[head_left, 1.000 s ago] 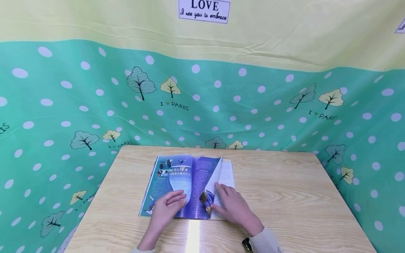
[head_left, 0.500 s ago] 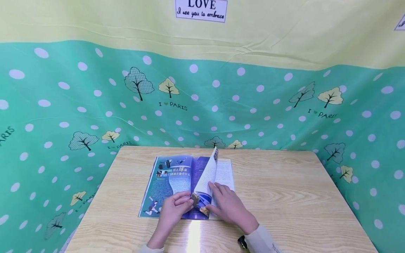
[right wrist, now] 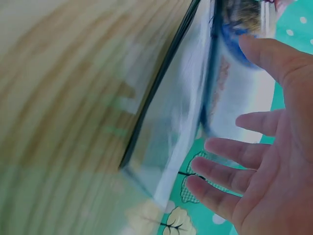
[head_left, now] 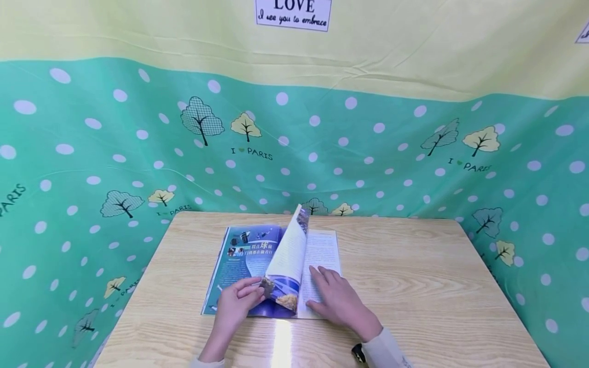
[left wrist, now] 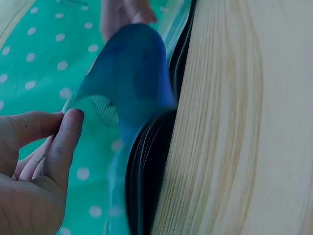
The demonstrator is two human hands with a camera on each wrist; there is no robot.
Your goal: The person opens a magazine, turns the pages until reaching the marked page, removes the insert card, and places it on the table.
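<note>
An open magazine [head_left: 239, 266] lies on the wooden table, its left page teal and purple with print. One page [head_left: 287, 255] stands raised and curled over the middle. My left hand [head_left: 236, 302] pinches the lower corner of that page between thumb and finger; the left wrist view shows the same pinch by the left hand [left wrist: 44, 161] at the edge of the bent page [left wrist: 132, 73]. Over the white printed right page [head_left: 319, 255], my right hand [head_left: 338, 299] lies with fingers spread. In the right wrist view, the right hand's [right wrist: 274, 147] fingers are extended and grip nothing.
The wooden table [head_left: 405, 276] extends to both sides of the magazine. Behind it hangs a green and yellow cloth [head_left: 331, 133] with dots and trees. A black watch-like band [head_left: 359, 353] shows at my right sleeve.
The lifted page has swung leftward, baring the white page beneath. My left hand reached right to its corner, took it and drew it left. The right hand stays on the right side.
</note>
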